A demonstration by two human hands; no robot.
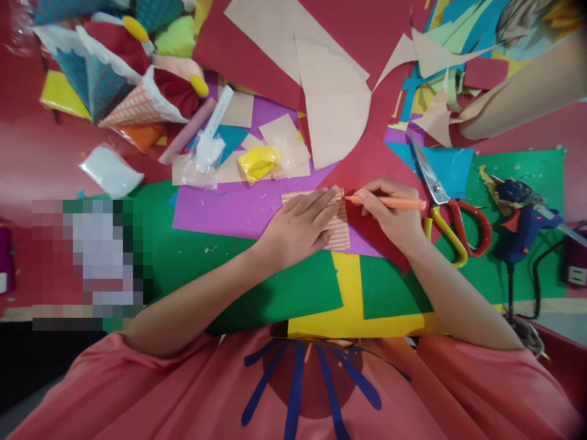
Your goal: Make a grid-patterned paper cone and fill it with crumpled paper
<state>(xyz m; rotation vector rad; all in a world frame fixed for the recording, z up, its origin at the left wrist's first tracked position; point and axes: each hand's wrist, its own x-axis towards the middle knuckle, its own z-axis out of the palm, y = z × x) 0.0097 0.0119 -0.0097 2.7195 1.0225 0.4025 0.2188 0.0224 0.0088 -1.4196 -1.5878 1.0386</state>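
My left hand (296, 231) lies flat, pressing on a small cream piece (340, 237) covered with orange stripes; much of the piece is hidden beneath it. An orange marker (403, 203) is pinched in my right hand (389, 220), its tip touching the piece's upper right edge. Under the piece lie a purple sheet (215, 211) and a red sheet (380, 165). Just right of my right hand, large scissors (443, 195) with one yellow and one red handle rest with their blades apart.
A blue glue gun (520, 229) with a cord lies at the right. Fabric cones (151, 101) stand at the upper left, near a yellow clay packet (259, 163) and a white packet (111, 171). Cream cut-offs (334, 101) and a cream roll (527, 91) lie at the back.
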